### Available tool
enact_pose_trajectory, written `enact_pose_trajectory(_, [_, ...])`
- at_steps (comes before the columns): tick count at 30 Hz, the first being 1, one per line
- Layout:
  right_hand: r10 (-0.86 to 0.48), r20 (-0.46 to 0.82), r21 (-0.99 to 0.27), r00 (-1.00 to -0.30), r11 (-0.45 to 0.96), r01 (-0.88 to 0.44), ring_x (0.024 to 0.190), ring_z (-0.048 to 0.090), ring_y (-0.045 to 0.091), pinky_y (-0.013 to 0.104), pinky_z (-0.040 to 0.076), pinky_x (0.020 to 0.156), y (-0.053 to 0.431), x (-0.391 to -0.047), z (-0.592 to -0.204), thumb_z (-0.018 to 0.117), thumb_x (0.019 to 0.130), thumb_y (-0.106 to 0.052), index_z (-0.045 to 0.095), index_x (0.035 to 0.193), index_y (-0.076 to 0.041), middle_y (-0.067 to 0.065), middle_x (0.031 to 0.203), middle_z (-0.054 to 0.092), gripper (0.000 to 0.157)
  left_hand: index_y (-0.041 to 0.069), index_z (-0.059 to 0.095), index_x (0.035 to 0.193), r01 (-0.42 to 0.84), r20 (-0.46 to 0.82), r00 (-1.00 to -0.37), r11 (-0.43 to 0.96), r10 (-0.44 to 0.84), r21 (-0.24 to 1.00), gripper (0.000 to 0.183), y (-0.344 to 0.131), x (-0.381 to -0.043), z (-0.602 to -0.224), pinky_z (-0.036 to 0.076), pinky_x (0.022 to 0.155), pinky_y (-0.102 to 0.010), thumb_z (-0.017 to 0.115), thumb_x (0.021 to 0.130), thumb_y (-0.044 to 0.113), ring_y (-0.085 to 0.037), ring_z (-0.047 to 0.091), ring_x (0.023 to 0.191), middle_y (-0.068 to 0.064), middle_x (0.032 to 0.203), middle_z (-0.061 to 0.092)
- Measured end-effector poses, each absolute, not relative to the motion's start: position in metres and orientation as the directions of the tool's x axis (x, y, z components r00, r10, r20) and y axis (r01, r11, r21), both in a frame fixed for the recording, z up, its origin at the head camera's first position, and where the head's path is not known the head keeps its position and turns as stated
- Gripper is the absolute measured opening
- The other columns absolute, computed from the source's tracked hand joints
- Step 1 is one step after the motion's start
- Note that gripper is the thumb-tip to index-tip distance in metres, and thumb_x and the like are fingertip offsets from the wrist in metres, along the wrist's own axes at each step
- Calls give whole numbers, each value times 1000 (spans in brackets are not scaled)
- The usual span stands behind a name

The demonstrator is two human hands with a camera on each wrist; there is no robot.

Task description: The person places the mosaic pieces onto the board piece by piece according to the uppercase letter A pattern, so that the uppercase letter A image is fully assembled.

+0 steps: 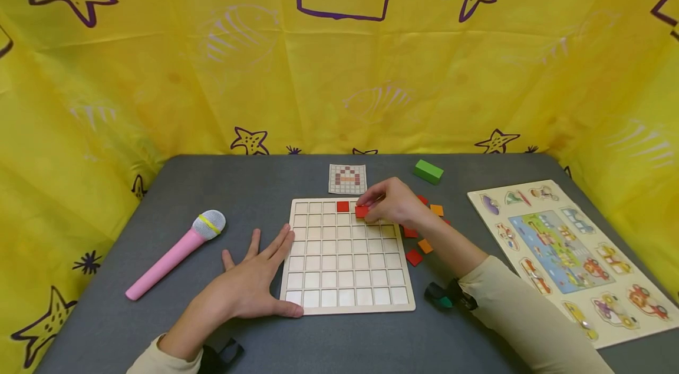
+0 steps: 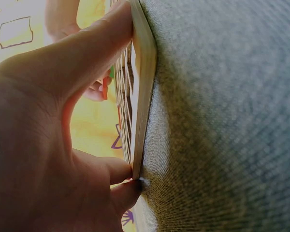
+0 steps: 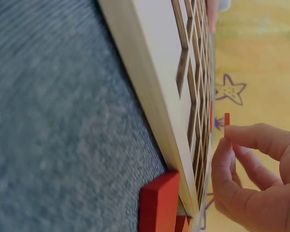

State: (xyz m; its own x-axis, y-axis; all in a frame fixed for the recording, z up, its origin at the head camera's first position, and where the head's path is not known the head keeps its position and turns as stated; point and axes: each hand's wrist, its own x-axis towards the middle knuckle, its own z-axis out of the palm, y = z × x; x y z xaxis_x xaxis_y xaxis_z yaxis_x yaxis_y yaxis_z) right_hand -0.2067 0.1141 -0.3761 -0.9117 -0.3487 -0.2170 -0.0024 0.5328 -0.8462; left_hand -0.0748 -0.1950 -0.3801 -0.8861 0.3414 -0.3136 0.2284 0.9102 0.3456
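A wooden grid board (image 1: 335, 264) lies flat on the dark table. One red square tile (image 1: 343, 207) sits in a cell of its top row. Between thumb and fingertips my right hand (image 1: 395, 202) pinches another red tile (image 1: 362, 211), held above the board near the top row; the right wrist view shows this tile (image 3: 227, 119) edge-on. My left hand (image 1: 253, 284) rests with spread fingers at the board's left edge, thumb at the near left corner. In the left wrist view, the thumb and fingers touch the board's rim (image 2: 146, 72).
A small pattern card (image 1: 347, 179) lies behind the board. Several red and orange tiles (image 1: 414, 257) are scattered along its right side. A green block (image 1: 428, 171) stands at the back, a pink toy microphone (image 1: 170, 262) at left, and a wooden picture puzzle (image 1: 570, 244) at right.
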Motion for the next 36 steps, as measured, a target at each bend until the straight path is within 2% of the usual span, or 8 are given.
enact_pose_trajectory(9, [-352, -246, -832, -903, 554, 10, 85, 64, 24, 31, 54, 68, 108, -205, -377, 83, 74, 7, 82, 100, -7, 10, 93, 73, 30, 23, 9, 170, 226, -315, -887, 912, 338, 343, 139, -195, -74, -380, 1, 92, -97, 77, 66, 84, -56, 0, 157, 6, 177, 5])
enact_pose_trajectory(22, [-371, -204, -755, -906, 649, -96, 79, 63, 20, 29, 54, 66, 101, -206, -379, 87, 73, 2, 84, 96, -11, 4, 84, 73, 26, 23, 9, 170, 225, -314, -888, 912, 337, 344, 139, -195, -74, -380, 1, 92, -98, 77, 65, 84, -57, 0, 157, 6, 177, 3])
enact_pose_trajectory(30, [-380, -210, -741, -901, 663, -106, 80, 63, 19, 29, 55, 67, 100, -206, -377, 89, 75, 0, 84, 97, -11, 4, 85, 74, 25, 23, 10, 170, 225, -312, -889, 913, 335, 340, 139, -195, -74, -380, 2, 92, -97, 78, 65, 84, -57, 0, 157, 6, 177, 4])
enact_pose_trajectory(36, [-401, -187, -762, -897, 635, -125, 84, 68, 17, 30, 57, 73, 107, -206, -375, 88, 77, -3, 83, 101, -9, 7, 92, 77, 26, 23, 10, 170, 230, -303, -892, 914, 335, 335, 139, -195, -74, -382, 2, 92, -97, 77, 64, 85, -56, 1, 157, 6, 177, 4])
